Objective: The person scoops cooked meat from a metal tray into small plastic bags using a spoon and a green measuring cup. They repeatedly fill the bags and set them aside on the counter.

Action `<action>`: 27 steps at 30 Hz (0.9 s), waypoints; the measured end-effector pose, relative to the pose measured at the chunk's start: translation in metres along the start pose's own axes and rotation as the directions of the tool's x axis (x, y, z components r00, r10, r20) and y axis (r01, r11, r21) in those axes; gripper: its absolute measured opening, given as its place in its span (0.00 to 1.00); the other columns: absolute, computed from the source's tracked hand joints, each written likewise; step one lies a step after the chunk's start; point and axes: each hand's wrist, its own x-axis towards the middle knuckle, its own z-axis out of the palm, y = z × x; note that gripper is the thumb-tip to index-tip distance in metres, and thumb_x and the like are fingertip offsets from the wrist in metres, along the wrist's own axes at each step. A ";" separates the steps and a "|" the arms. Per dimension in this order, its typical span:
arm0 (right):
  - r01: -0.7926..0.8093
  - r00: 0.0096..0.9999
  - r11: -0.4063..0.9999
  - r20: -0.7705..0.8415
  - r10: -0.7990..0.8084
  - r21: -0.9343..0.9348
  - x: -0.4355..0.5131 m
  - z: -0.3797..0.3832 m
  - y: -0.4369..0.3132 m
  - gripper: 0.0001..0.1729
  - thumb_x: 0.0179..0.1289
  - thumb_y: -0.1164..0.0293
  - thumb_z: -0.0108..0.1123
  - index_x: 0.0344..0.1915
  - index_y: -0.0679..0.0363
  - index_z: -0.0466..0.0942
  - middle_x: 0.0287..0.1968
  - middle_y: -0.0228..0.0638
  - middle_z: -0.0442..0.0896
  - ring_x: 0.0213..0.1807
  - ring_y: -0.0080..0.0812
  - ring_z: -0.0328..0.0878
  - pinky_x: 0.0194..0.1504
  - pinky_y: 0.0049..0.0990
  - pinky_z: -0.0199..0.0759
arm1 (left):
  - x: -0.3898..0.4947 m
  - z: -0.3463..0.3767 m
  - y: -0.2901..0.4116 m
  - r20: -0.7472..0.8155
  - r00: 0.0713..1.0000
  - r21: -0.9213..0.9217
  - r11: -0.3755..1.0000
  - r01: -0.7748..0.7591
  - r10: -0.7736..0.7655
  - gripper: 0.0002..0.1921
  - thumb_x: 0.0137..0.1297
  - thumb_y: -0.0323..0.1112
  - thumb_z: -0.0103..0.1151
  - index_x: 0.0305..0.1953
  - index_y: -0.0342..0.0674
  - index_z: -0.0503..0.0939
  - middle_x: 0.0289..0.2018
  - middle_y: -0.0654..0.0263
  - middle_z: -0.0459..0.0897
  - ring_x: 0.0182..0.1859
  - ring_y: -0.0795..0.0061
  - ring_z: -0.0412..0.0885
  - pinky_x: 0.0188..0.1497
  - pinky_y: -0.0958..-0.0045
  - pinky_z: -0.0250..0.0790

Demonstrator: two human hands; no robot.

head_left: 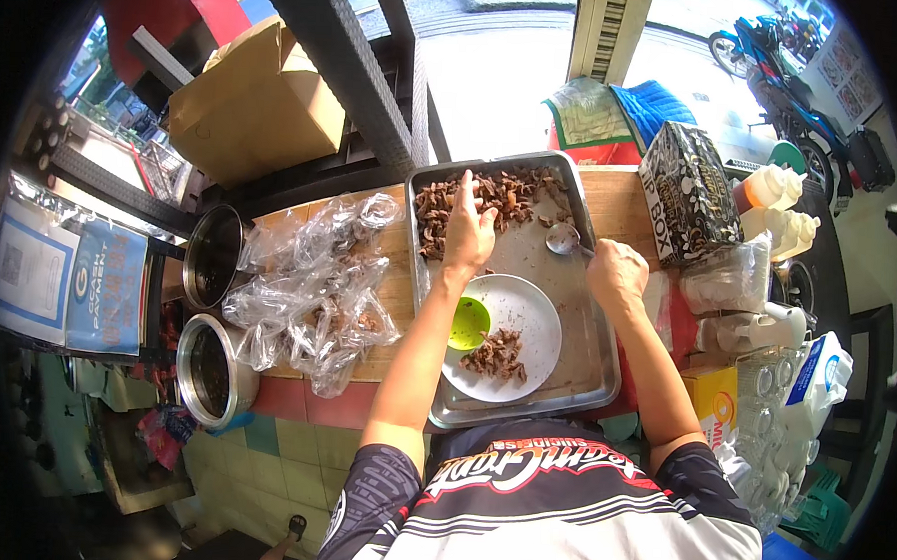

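A large metal tray (580, 353) lies before me, with a heap of shredded cooked meat (516, 197) across its far end. My left hand (470, 236) is over the left side of this heap, fingers extended and thumb apart, with nothing seen in it. In my right hand (618, 274), at the tray's right rim, is the handle of a metal spoon (563, 238). Its bowl hangs over the tray, beside the meat. Nearer to me, a white plate (541, 310) rests in the tray. On it are a small portion of meat (499, 355) and a green cup (469, 324), partly behind my left forearm.
Clear plastic bags (321, 282) cover the table left of the tray. Beyond them stand two metal pots (213, 255) (245, 380). At right are a patterned box (689, 193), squeeze bottles (775, 185) and stacked glasses (762, 414). A cardboard box (253, 106) sits at back left.
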 end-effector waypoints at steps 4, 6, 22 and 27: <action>-0.020 0.999 0.999 0.036 0.021 -0.027 0.022 -0.001 -0.013 0.10 0.57 0.71 0.57 0.34 0.60 0.86 0.35 0.49 0.87 0.42 0.48 0.86 0.46 0.41 0.78 | -0.023 -0.011 -0.011 0.042 0.996 -0.032 0.997 0.074 -0.073 0.36 0.66 0.22 0.62 0.72 0.35 0.58 0.58 0.53 0.74 0.48 0.68 0.79 0.46 0.71 0.79; -0.002 1.000 1.000 -0.012 0.002 0.009 0.031 0.004 -0.022 0.11 0.56 0.71 0.57 0.33 0.60 0.86 0.35 0.50 0.87 0.42 0.48 0.86 0.46 0.41 0.78 | -0.038 -0.020 -0.016 0.033 0.995 -0.001 0.996 0.095 -0.095 0.34 0.66 0.23 0.62 0.71 0.38 0.61 0.56 0.56 0.75 0.46 0.72 0.78 0.45 0.71 0.78; -0.050 0.998 0.854 0.057 0.024 0.518 0.009 0.028 -0.004 0.14 0.53 0.65 0.61 0.37 0.55 0.90 0.32 0.40 0.89 0.37 0.41 0.87 0.43 0.35 0.79 | -0.127 -0.096 -0.027 -0.061 0.960 -0.046 0.961 0.273 -0.275 0.25 0.67 0.26 0.62 0.64 0.39 0.71 0.49 0.63 0.79 0.43 0.76 0.78 0.43 0.73 0.76; -0.004 0.992 0.832 0.106 -0.066 0.554 -0.043 0.003 0.013 0.12 0.55 0.66 0.63 0.36 0.56 0.89 0.29 0.40 0.88 0.33 0.38 0.87 0.39 0.33 0.78 | -0.150 -0.100 -0.023 -0.025 0.957 0.021 0.957 0.291 -0.290 0.19 0.67 0.24 0.60 0.59 0.36 0.76 0.49 0.61 0.79 0.43 0.76 0.80 0.41 0.75 0.78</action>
